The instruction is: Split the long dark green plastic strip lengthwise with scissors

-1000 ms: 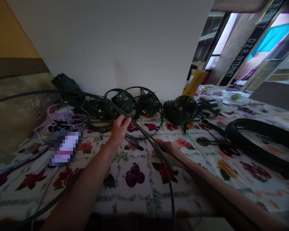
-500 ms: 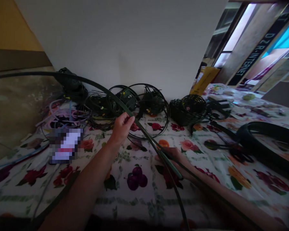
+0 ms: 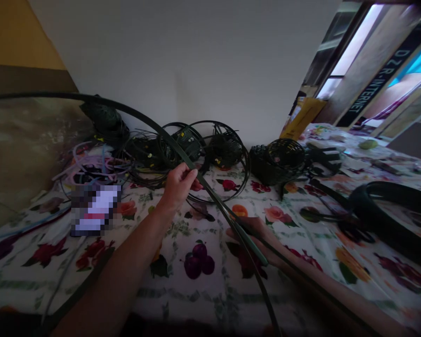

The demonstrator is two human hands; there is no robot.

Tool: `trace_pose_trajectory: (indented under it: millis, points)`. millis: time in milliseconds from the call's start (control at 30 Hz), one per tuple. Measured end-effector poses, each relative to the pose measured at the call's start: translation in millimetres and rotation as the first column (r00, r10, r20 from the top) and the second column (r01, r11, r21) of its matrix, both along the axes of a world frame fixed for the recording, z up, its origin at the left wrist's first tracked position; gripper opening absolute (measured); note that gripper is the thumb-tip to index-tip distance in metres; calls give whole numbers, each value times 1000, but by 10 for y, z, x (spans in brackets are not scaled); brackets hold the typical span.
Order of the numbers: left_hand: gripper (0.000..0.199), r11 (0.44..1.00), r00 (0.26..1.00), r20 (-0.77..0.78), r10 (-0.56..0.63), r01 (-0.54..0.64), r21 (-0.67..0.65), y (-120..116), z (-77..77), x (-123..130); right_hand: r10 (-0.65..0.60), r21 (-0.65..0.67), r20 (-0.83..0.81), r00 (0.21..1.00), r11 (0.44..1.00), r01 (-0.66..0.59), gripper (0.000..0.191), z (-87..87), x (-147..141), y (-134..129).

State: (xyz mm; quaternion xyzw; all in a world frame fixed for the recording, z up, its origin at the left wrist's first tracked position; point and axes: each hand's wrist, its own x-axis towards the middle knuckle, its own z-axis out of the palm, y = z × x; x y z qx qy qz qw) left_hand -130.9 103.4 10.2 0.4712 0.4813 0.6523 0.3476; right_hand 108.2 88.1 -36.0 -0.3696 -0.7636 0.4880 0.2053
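A long dark green plastic strip [image 3: 140, 116] arches in from the left edge and slants down across the table. My left hand [image 3: 180, 181] pinches it between thumb and fingers near the middle of the view. Below that pinch the strip parts into two narrower strands, which run to the bottom edge. Where they part, my right hand [image 3: 256, 229] is closed around a slim green-handled tool [image 3: 254, 250], its blade end hidden among the strands. Part of my right hand's fingers is covered by the strip and the tool.
Several dark woven baskets [image 3: 277, 161] and loops of thin strip stand along the wall. Scissors [image 3: 354, 229] lie near a thick coil of dark strip [image 3: 368, 196] at right. A blurred-out phone [image 3: 96, 210] and pale tubing [image 3: 87, 164] are at left, on the fruit-print tablecloth [image 3: 175, 299].
Both hands keep their holds in nearly the same place. The view has shifted slightly, with objects at the right appearing a little further right.
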Motion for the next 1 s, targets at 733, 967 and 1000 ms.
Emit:
trace_pose_trajectory:
  millis: [733,967,1000]
  points:
    - [20,998,998,-2,-61,61,-21,22,-81,40,-4,64,39,999,998,2,32,112,-12,17]
    - [22,998,998,5,-59,59,-28,4,-58,45,-27,43,35,999,999,25,34,158,-41,-27]
    - [22,998,998,5,-57,57,-31,2,-55,44,-33,45,36,999,998,31,35,150,-44,-28]
